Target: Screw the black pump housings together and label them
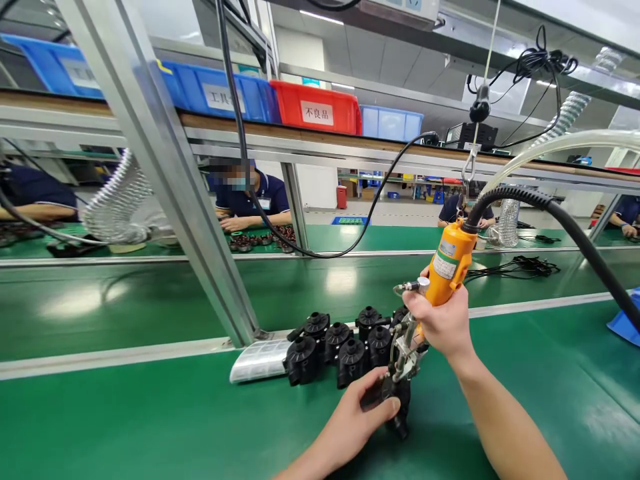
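Observation:
My right hand (pixel 443 317) is wrapped round an orange power screwdriver (pixel 447 263) that hangs from a cord and has a thick black cable at its top. The tool tilts down to the left, and its metal nose meets the top of a black plastic pump housing (pixel 400 403). Around that housing, on its left side, the thumb and fingers of my left hand (pixel 363 407) are closed. Several similar black pump housings (pixel 351 360) stand in a group just behind. Where the tool's tip touches is hidden by the nose fittings.
A roll of white labels (pixel 260 362) lies left of the housings, beside a slanting metal post (pixel 165 167). Blue bins and a red bin (pixel 316 108) sit on the shelf above. Across the bench a co-worker (pixel 253 197) sits by small parts. A black cable (pixel 320 255) droops in front.

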A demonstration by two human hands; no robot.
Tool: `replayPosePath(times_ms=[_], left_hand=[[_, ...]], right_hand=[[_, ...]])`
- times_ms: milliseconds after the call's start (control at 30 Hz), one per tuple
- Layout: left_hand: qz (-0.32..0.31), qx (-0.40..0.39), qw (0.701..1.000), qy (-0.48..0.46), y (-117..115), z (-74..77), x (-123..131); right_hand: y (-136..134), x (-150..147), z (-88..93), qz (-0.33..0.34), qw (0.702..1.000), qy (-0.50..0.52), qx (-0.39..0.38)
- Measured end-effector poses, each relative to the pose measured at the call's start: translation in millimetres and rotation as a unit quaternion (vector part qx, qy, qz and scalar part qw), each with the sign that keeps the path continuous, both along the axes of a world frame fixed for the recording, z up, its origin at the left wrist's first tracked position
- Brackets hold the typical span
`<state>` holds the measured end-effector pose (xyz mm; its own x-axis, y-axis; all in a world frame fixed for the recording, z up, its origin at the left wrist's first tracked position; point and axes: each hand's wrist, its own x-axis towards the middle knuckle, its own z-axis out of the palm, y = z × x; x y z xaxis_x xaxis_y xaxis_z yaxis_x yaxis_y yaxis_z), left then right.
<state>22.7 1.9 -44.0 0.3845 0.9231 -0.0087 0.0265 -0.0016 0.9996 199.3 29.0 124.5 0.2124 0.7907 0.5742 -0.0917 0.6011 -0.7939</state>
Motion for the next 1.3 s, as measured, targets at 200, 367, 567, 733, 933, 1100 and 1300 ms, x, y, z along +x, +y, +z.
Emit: replayPosePath(times_ms=[200, 367, 567, 733, 933, 1100, 1300], left_hand=[[-0.093, 0.039, 0.994, -0.031, 3, -24.6, -13], [-0.074, 0.049, 0.996, -0.010, -2, -19.3, -4], [-0.083, 0.073, 0.994, -0.011, -8, -8.0, 6], [-0.085, 0.107, 0.991, 0.005, -6, -7.0, 4], [-0.084, 0.113, 0.990, 0.012, -6, -4.9, 4], [-0.101, 0.093, 0.990, -0.018, -6, -1.3, 6], [-0.114, 0.076, 0.989, -0.061, -7, -0.2, 8]], right_hand=[[-19, 46, 14.4, -0.047, 0.996, 0.056, 0.046], [-54, 81, 27.1, 0.004, 0.995, 0.073, 0.070], [-60, 47, 25.3, 0.116, 0.983, 0.133, 0.056], [-40, 13, 8.0, 0.126, 0.986, 0.085, 0.064], [-32, 6, 3.1, 0.125, 0.989, 0.049, 0.059], [-37, 8, 4.8, 0.123, 0.990, 0.039, 0.059], [-39, 12, 5.6, 0.133, 0.989, 0.034, 0.053]])
